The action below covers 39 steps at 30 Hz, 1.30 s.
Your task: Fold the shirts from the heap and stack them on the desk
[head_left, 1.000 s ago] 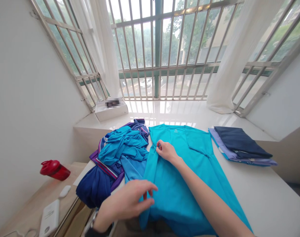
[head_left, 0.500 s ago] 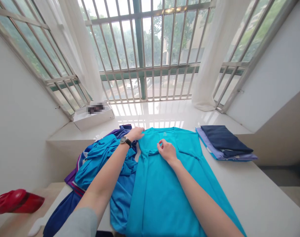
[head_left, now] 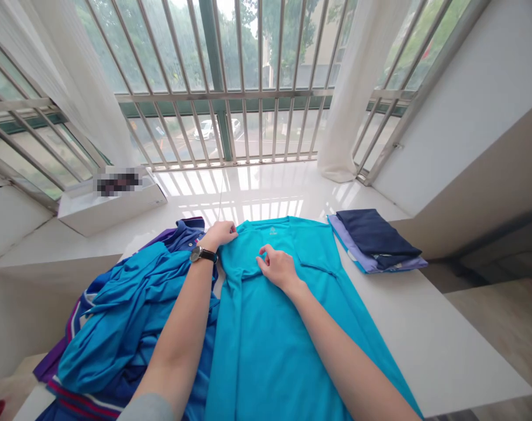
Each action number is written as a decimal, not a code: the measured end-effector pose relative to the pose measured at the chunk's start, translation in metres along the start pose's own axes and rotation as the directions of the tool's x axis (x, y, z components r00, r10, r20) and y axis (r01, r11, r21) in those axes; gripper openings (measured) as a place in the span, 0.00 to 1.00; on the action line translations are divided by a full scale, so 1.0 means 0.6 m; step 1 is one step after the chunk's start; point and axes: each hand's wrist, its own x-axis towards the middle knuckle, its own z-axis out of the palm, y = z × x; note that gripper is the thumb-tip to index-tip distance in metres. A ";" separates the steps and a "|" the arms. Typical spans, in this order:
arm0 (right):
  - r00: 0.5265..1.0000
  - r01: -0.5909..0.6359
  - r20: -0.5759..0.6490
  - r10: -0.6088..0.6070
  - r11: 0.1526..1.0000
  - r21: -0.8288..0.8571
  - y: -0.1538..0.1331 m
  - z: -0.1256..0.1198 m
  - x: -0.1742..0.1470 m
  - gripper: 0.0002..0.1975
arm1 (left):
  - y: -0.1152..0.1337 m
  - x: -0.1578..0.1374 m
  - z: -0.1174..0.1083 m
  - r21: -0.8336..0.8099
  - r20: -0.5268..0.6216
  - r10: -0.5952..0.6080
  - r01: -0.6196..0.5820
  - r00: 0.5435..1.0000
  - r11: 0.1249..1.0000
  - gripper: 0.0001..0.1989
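A turquoise T-shirt (head_left: 287, 327) lies spread face up, its collar toward the window and both sleeves laid inward. My left hand (head_left: 221, 234), with a watch on the wrist, is at the shirt's left shoulder; its fingers are closed on the cloth edge there. Over the chest, just below the small collar print, hovers my right hand (head_left: 277, 266). Its fingers are loosely curled, thumb and index tip slightly apart, with nothing visible between them. Left of the shirt, a heap of crumpled blue and purple clothes (head_left: 125, 304) sits partly behind my left forearm.
A folded stack of navy and lilac clothes (head_left: 377, 237) rests on the right side of the white table (head_left: 441, 345). Toward the window, a white box (head_left: 117, 207) stands on the sill at left. White curtains (head_left: 342, 117) hang before the barred window.
The view has shifted to the right and tilted down. My left fingers have drawn together at the shirt's shoulder. My right thumb and index tip have parted a little above the chest.
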 end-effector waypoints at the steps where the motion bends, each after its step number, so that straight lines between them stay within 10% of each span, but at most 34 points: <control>1: 1.000 0.002 0.004 -0.002 1.000 0.003 0.000 0.000 0.000 0.10 | -0.004 0.000 -0.001 -0.010 0.002 0.003 -0.003 1.000 1.000 0.12; 11: 1.000 -0.008 0.013 0.009 0.999 -0.040 -0.006 -0.003 -0.002 0.09 | -0.047 -0.008 -0.017 -0.078 0.015 -0.026 0.027 1.000 0.997 0.12; 39: 0.987 0.010 -0.159 -0.004 0.999 0.035 0.003 0.000 0.000 0.05 | 0.044 -0.004 0.005 0.110 -0.131 -0.005 0.020 0.991 0.994 0.10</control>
